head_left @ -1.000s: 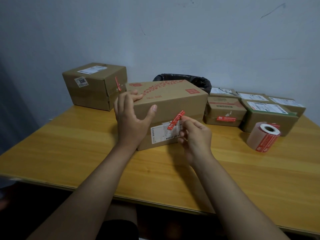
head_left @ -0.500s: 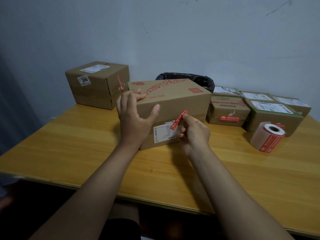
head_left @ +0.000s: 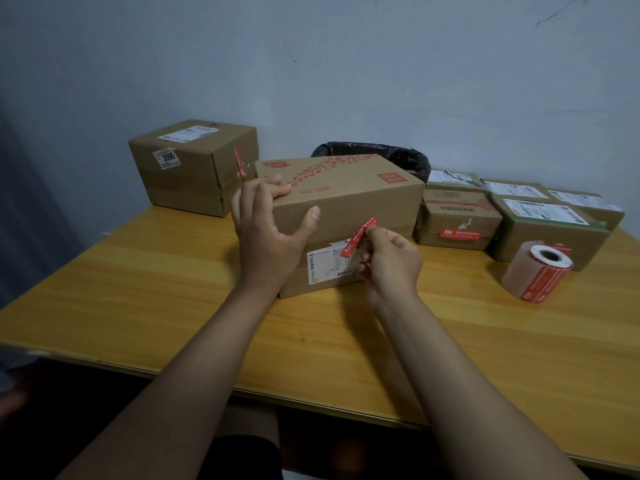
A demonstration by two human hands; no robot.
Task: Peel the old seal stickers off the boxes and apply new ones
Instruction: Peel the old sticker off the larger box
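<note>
On the tabletop point(head_left: 173, 306), thin red sticker point(head_left: 358, 237) half off the box point(head_left: 346, 202).
Right hand point(head_left: 388, 261) pinches its flimsy free end; left hand point(head_left: 266, 230) grips the stiff corner.

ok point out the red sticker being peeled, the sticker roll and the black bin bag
red sticker point(head_left: 358, 236), head view, middle of the strip lifted off the box front
sticker roll point(head_left: 536, 275), head view, its outer side with red print
black bin bag point(head_left: 401, 156), head view, its rim behind the box

"3090" on white label point(head_left: 168, 158) of far-left box point(head_left: 194, 168); other print too small.
</note>
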